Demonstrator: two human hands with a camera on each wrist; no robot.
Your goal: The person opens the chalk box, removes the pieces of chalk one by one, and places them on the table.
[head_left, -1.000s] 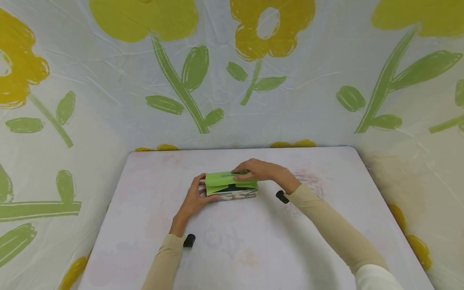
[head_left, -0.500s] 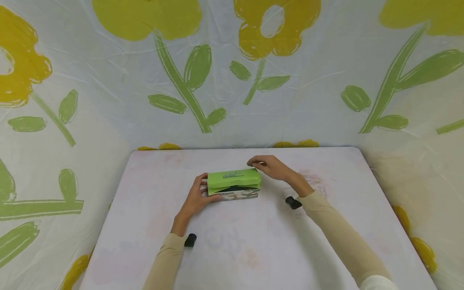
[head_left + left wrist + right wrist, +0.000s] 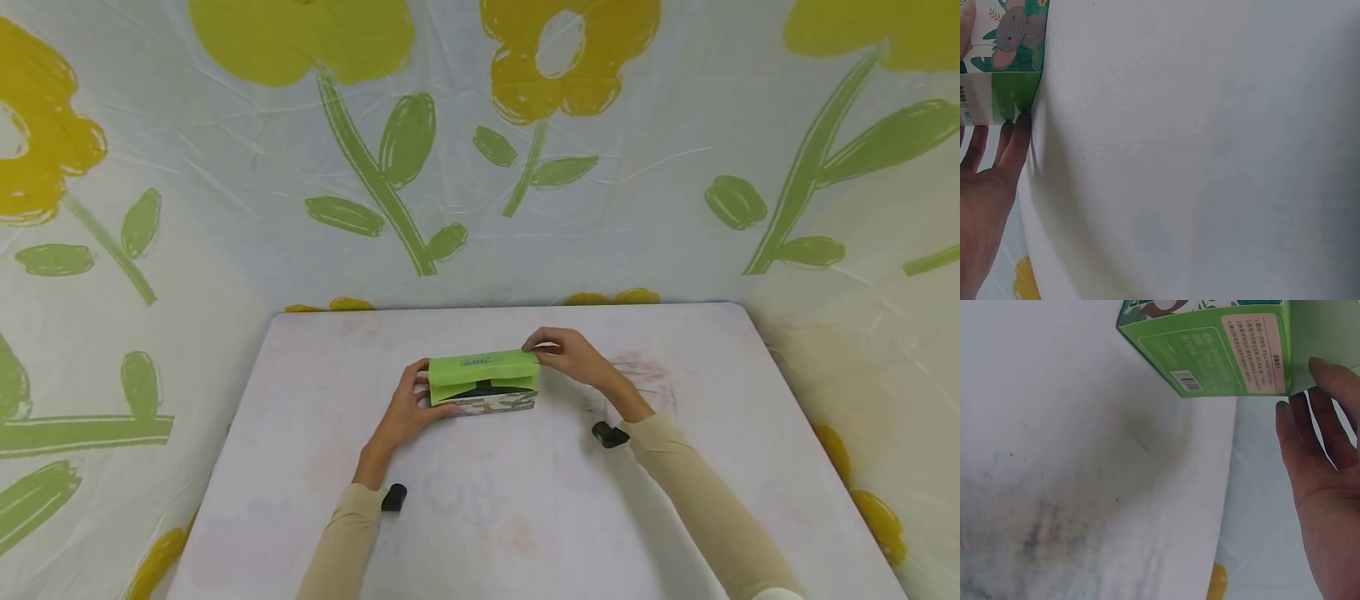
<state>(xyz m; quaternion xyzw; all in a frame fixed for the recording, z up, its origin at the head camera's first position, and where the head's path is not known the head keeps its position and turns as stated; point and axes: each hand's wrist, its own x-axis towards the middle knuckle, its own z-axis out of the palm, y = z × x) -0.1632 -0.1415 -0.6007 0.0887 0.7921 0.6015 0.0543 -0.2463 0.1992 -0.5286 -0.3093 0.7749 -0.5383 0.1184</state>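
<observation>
A green cardboard box [image 3: 483, 362] with printed pictures sits near the back middle of the table. Its top flap stands slightly raised, leaving a dark gap along the front. My left hand [image 3: 405, 408] grips the box's left end, thumb along the front and fingers behind. In the left wrist view, an elephant print shows on the box [image 3: 1019, 37] beside those fingers. My right hand [image 3: 573, 354] pinches the flap's back right corner. The right wrist view shows that thumb on the pale inner side of the green flap [image 3: 1322, 337], with the fingers partly hidden behind it.
The white table [image 3: 480, 517] has faint coloured stains, with a reddish smudge [image 3: 645, 371] right of the box. A flower-printed sheet [image 3: 630, 208] rises behind and at both sides. Small black wrist devices [image 3: 393, 497] sit by both sleeves.
My right hand has moved from the top of the box to its back right corner, lifting off and then taking hold of the flap there. The left hand keeps its grip.
</observation>
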